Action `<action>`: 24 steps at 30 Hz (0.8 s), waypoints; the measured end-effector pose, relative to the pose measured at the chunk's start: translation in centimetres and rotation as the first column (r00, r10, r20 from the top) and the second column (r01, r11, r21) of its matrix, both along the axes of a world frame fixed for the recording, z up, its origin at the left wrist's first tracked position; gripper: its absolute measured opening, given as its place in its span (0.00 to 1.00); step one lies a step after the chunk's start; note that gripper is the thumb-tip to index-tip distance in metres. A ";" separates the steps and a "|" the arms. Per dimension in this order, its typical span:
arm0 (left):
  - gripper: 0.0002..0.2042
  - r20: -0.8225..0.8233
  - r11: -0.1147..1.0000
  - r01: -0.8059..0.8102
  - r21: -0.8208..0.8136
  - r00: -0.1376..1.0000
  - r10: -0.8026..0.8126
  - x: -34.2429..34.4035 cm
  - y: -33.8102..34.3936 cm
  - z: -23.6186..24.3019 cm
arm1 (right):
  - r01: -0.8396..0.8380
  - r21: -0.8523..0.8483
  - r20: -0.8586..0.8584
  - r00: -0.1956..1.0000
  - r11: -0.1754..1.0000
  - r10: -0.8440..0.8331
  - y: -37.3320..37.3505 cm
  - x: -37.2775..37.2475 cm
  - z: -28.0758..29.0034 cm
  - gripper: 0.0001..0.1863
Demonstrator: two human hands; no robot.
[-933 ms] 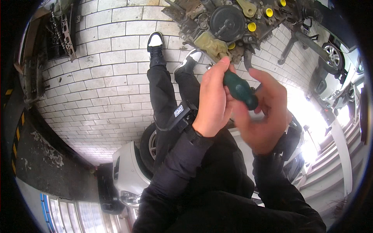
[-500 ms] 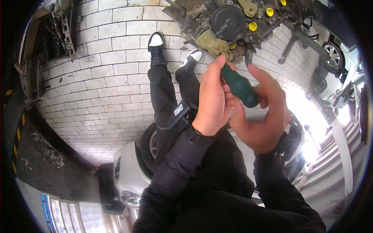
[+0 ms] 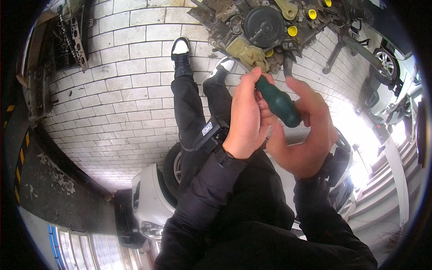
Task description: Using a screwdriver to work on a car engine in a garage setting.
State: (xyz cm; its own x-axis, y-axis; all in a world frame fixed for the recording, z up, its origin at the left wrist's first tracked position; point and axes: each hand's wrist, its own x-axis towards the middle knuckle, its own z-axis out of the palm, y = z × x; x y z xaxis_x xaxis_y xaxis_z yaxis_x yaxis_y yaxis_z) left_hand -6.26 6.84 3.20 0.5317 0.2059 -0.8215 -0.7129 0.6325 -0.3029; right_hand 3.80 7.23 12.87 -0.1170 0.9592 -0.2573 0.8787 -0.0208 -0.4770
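Observation:
A dark green, elongated, lumpy piece [image 3: 280,102] with rounded bulges slants between my hands; its exact kind I cannot make out. At its far end my left hand [image 3: 245,117] is closed on it, thumb along the side and fingers curled beneath. My right hand [image 3: 310,135] curves around the near end with thumb and index finger spread apart. Its curled fingers lie against or just beside the green surface, and whether they press on it is hidden.
Ahead sits a dirty engine [image 3: 243,33] with a round black cover [image 3: 264,26] and yellow caps [image 3: 292,31]. White tiles [image 3: 130,94] cover the floor. Metal parts [image 3: 76,40] stand at far left. A white car [image 3: 150,198] is behind me, another car [image 3: 391,90] far right.
The green piece has shifted very slightly toward me and tilted a little between my hands. My left hand has moved down a touch; the right hand keeps nearly the same place.

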 end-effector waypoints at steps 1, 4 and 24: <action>0.15 0.003 1.000 0.006 0.001 1.000 -0.006 0.0 0.0 0.0 | 0.025 -0.036 -0.004 1.000 0.999 -0.025 0.0 0.0 0.2 0.32; 0.15 -0.019 0.999 0.039 0.036 0.999 -0.038 0.0 0.2 0.1 | -0.005 -0.020 0.005 1.000 1.000 0.005 0.0 0.2 0.0 0.33; 0.16 -0.127 0.989 0.076 0.128 0.990 -0.059 -1.0 2.5 4.0 | -0.023 0.022 -0.042 0.999 1.000 0.023 0.1 1.7 1.2 0.28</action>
